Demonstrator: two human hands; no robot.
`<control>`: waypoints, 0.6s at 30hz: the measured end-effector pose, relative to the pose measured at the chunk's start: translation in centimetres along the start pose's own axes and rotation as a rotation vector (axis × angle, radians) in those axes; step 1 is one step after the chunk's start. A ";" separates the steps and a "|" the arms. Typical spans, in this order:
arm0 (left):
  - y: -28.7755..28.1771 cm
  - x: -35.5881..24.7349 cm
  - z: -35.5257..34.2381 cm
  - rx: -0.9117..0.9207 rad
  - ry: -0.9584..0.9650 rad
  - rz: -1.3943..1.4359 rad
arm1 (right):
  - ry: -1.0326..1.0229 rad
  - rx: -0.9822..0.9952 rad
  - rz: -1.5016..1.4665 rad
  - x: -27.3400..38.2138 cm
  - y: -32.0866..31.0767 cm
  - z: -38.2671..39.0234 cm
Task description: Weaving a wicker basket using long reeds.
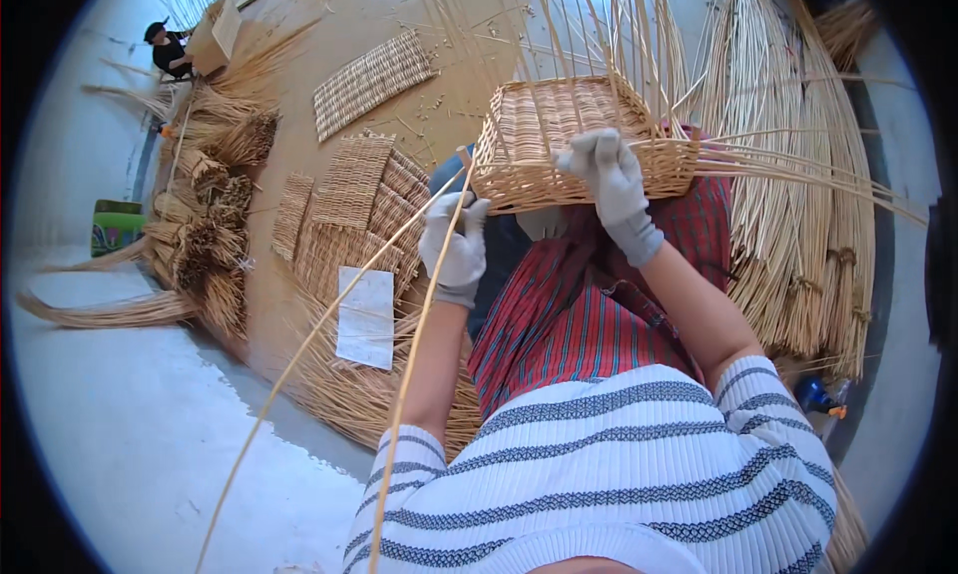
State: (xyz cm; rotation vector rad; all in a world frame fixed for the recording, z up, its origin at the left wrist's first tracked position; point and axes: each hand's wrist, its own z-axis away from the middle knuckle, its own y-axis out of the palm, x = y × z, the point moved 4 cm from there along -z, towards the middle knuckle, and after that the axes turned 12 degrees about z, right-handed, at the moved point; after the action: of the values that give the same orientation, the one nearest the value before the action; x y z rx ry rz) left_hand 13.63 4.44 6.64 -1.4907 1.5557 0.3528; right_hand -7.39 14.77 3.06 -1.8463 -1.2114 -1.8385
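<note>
A half-woven basket (pixel 639 180) of pale cane rests on my lap, tilted so its woven base shows. Long upright stakes rise from its sides, and more strands jut out to the right. My left hand (pixel 454 250), in a white glove, is closed at the basket's left corner around a cane strand (pixel 424 319) that trails toward me. A second strand (pixel 329 314) runs off to the lower left. A short wooden piece (pixel 464 157) stands by that corner. My right hand (pixel 614 185), also gloved, has its fingers pinched at the front wall; what they grip is hidden.
Woven panels (pixel 349 183) lie on the brown floor sheet to the left, with a white paper (pixel 365 317) beside them. Cane bundles (pixel 215 205) line the far left; long bundles (pixel 788 205) lie at right. Another person (pixel 168 50) sits at the far left. A blue bottle (pixel 818 396) stands by the right wall.
</note>
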 end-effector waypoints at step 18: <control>6.5 2.6 -5.1 0.628 -0.900 0.316 | -0.150 0.050 0.788 7.4 3.7 -5.3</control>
State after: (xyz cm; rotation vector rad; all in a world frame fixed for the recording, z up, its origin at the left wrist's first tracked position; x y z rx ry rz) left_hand 6.11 0.52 4.94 -0.4633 1.0001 0.5540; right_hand -9.60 11.46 12.06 -2.0438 -0.4290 -1.2312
